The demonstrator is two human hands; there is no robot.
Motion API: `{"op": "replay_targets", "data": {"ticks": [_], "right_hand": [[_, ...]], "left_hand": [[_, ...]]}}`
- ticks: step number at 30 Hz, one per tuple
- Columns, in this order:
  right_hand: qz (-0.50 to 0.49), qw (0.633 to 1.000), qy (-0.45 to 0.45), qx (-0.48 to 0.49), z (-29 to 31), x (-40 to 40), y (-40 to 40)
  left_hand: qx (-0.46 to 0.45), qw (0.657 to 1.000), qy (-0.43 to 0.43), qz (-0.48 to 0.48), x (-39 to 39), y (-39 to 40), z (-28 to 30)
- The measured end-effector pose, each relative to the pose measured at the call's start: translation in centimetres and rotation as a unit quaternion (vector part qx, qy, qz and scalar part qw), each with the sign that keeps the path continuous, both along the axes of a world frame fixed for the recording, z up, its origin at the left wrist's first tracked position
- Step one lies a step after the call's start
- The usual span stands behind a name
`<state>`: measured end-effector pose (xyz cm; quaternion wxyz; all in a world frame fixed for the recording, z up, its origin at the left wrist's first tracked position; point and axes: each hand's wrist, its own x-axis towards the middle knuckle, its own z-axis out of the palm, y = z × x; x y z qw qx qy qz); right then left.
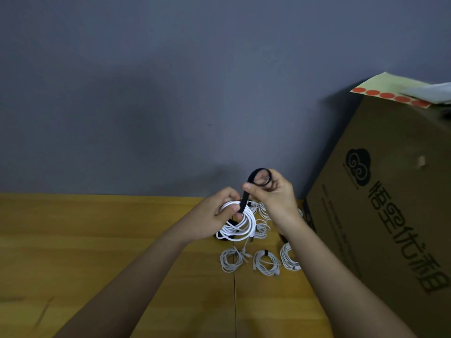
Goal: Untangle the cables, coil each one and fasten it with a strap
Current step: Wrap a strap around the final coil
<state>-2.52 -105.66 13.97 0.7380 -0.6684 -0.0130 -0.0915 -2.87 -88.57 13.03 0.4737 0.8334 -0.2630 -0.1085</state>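
we've got both hands up over the far side of the wooden bench (97,240), close to the grey wall (170,81). our left hand (214,215) is curled around the top of a white cable coil (240,225), fingers wrapped over the loops and thumb pinching right where the black strap (245,201) crosses them. the coil hangs down from that grip, and we can't tell if its lower edge sits on the bench or just above it.

our right hand (275,193) is just beside the left, a bit higher, pinching the same strap between thumb and fingers. the free end of the strap curls into a small loop above the right hand's fingers (you can see a fingertip through the loop). so the strap runs from the coil in the left hand straight up into the right.

below the hands, nearer to us, three coiled white cables (264,263) lie in a row on the bench; the middle one plainly shows a black strap, the others we can't tell. behind the hands, mostly hidden by the right wrist, there's a loose pile of more white cable (262,211).

off to the right of the right hand stands a big cardboard box (390,203) with dark printing on its side, and a sheet of round orange stickers (390,93) rests on top of it.
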Motion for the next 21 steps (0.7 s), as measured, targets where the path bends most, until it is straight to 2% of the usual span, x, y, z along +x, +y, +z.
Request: {"op": "replay_targets", "data": {"ticks": [6, 10, 13, 17, 19, 21], "right_hand": [[0.077, 0.984, 0.106, 0.118, -0.2, 1.4, 0.2], [0.096, 0.974, 0.159, 0.127, -1.0, 1.4, 0.6], [0.104, 0.968, 0.211, 0.084, -1.3, 1.3, 0.7], [0.163, 0.95, 0.264, 0.047, -1.2, 1.0, 0.6], [0.181, 0.942, 0.282, -0.017, -1.1, 0.8, 0.1], [0.134, 0.949, 0.257, -0.124, -1.1, 1.0, -0.6]], "left_hand": [[-0.034, 0.999, -0.027, -0.013, 0.0, 0.0, 0.3], [-0.056, 0.996, -0.069, 0.011, 0.3, -0.1, -0.1], [-0.067, 0.992, -0.103, 0.029, 0.6, -0.2, -0.3], [-0.08, 0.992, -0.1, 0.021, 0.6, -0.4, 0.0], [-0.074, 0.992, -0.102, 0.03, 0.6, -0.5, 0.1], [-0.056, 0.991, -0.11, 0.05, 0.7, -0.6, 0.3]]}}
